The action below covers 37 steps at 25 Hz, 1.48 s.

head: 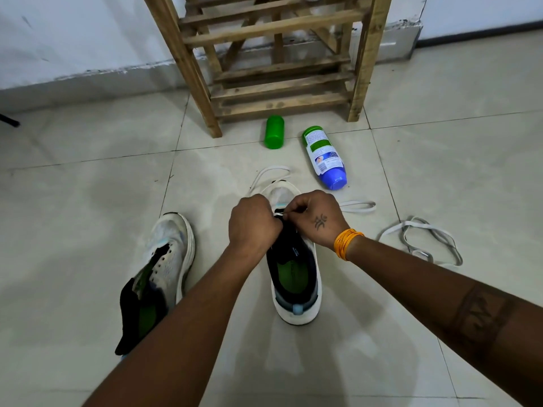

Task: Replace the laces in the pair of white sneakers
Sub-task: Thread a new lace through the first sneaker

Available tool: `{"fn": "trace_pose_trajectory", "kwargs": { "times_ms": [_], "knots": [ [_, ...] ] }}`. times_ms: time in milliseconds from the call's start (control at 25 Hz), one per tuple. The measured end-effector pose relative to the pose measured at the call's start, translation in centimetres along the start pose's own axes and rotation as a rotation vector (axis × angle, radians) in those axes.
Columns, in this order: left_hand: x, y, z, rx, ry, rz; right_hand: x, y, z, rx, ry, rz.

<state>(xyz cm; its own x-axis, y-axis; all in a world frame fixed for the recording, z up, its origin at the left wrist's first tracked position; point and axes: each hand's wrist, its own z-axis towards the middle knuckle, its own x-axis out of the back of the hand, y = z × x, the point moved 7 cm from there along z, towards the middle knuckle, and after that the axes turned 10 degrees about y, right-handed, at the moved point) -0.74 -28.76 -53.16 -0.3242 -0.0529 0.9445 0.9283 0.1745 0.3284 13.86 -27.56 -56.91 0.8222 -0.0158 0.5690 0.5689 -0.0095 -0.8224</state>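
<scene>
A white sneaker (296, 289) with a black tongue and green insole stands on the floor in the middle, toe pointing away from me. Both hands work at its front eyelets. My left hand (254, 223) is curled over the left side of the tongue. My right hand (317, 217) pinches the tip of a white lace (270, 173) whose loops trail past the toe and out to the right. The second white sneaker (167, 259) lies unlaced at the left, tongue folded out. Another loose lace (423, 239) lies in a tangle at the right.
A wooden rack (276, 63) stands against the wall ahead. A green cap (274, 132) and a green-and-blue bottle (324, 157) lie on the tiled floor in front of it. An orange band circles my right wrist.
</scene>
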Motion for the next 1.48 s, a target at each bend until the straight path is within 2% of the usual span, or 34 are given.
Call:
{"fn": "trace_pose_trajectory", "kwargs": {
  "times_ms": [120, 360, 520, 680, 1000, 1280, 1360, 1480],
  "knots": [
    [-1.0, -1.9, -0.1, 0.189, -0.017, -0.27, -0.8, -0.1, -0.5, 0.02, -0.008, -0.092],
    [-1.8, -2.4, -0.4, 0.119, -0.069, -0.269, -1.3, 0.5, -1.5, 0.002, 0.017, -0.178],
    [-2.2, -3.7, -0.8, 0.26, -0.058, -0.485, -1.4, 0.2, -1.6, 0.034, 0.05, -0.219],
    [-2.1, -3.9, -1.0, 0.329, -0.086, -0.581, -1.4, -0.5, -1.9, 0.118, 0.026, -0.199],
    [-1.6, -2.8, -2.1, 0.273, -0.144, -0.569, -1.6, -0.8, -2.2, 0.18, 0.03, -0.281],
    [-2.5, -3.6, -1.7, 0.272, -0.232, -0.759, -1.7, -0.1, -2.7, 0.228, 0.006, -0.187],
    [-3.1, -3.7, -1.5, 0.254, -0.236, -0.791, -1.3, 0.0, -2.6, 0.158, 0.043, -0.125],
    [-4.0, -4.5, -1.3, 0.358, -0.203, -0.839, 1.4, 0.4, -4.0, 0.044, 0.283, -0.056]
  ]
}}
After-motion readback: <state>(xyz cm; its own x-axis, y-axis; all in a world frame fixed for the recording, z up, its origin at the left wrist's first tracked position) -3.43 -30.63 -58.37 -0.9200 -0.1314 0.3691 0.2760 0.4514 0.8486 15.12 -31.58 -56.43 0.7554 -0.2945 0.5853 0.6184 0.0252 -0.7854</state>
